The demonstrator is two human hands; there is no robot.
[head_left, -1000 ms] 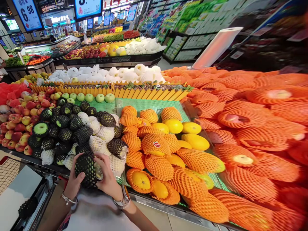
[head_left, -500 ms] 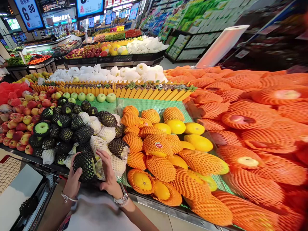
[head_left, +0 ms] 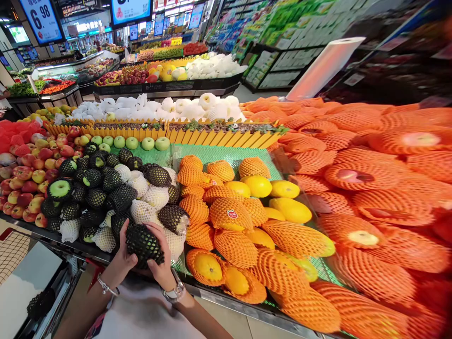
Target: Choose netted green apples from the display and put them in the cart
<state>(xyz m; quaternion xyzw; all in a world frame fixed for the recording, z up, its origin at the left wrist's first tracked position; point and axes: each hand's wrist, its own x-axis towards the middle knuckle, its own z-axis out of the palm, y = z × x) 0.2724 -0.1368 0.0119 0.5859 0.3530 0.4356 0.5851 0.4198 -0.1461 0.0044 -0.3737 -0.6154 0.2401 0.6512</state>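
A green fruit in a black foam net [head_left: 144, 245] is held between both hands at the front edge of the fruit display. My left hand [head_left: 122, 256] wraps its left side, with a thin bracelet on the wrist. My right hand [head_left: 163, 259] curls round its right side, below a wristwatch. Behind them lies a pile of green fruit in black nets [head_left: 97, 197], mixed with fruit in white nets [head_left: 143, 212]. Orange-netted melons [head_left: 235, 245] and bare yellow melons [head_left: 291, 209] lie to the right.
Red-yellow apples [head_left: 31, 179] lie at the left. Larger fruit in orange-red nets [head_left: 374, 174] fill the right. A yellow picket planter [head_left: 222, 135] crosses behind. A cart [head_left: 24, 292] stands at the lower left, and a slanted roll [head_left: 325, 68] at the back right.
The black-netted fruit has moved right, together with my left hand. My right hand, earlier apart from it with spread fingers, now grips its right side.
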